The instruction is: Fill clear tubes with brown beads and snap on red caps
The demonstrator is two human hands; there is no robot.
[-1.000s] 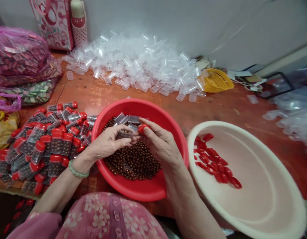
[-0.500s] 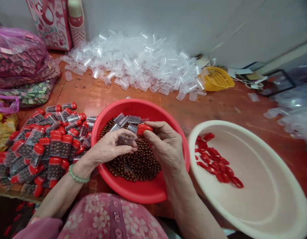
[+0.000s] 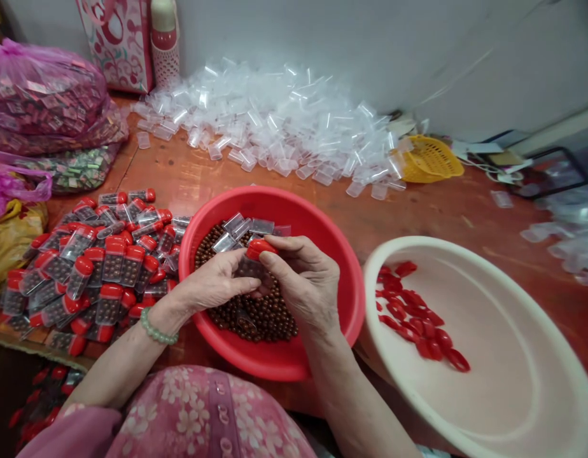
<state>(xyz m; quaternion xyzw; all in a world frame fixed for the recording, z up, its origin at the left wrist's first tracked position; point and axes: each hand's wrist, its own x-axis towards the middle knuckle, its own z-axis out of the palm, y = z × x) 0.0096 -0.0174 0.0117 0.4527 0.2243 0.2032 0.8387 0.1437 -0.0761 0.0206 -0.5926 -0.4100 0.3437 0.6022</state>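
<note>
Over a red basin (image 3: 322, 232) of small brown beads (image 3: 270, 318), my left hand (image 3: 212, 286) pinches a small clear vial (image 3: 249, 267) filled with beads. My right hand (image 3: 306, 283) grips a red cap (image 3: 259, 247) and presses it onto the vial's top. Both hands are closed and touch each other above the beads. Several empty clear vials (image 3: 241, 228) lie on the beads at the basin's far side. A green bead bracelet (image 3: 158, 331) circles my left wrist.
A heap of capped, filled vials (image 3: 98, 261) lies left of the basin. A cream basin (image 3: 513, 356) on the right holds several red caps (image 3: 418, 318). Empty clear vials (image 3: 275, 121) are piled by the wall, beside a yellow basket (image 3: 430, 159). Pink bags (image 3: 41, 95) sit far left.
The vial has tipped more upright and the red cap has moved left onto its top. Both hands have drawn slightly closer together and toward me.
</note>
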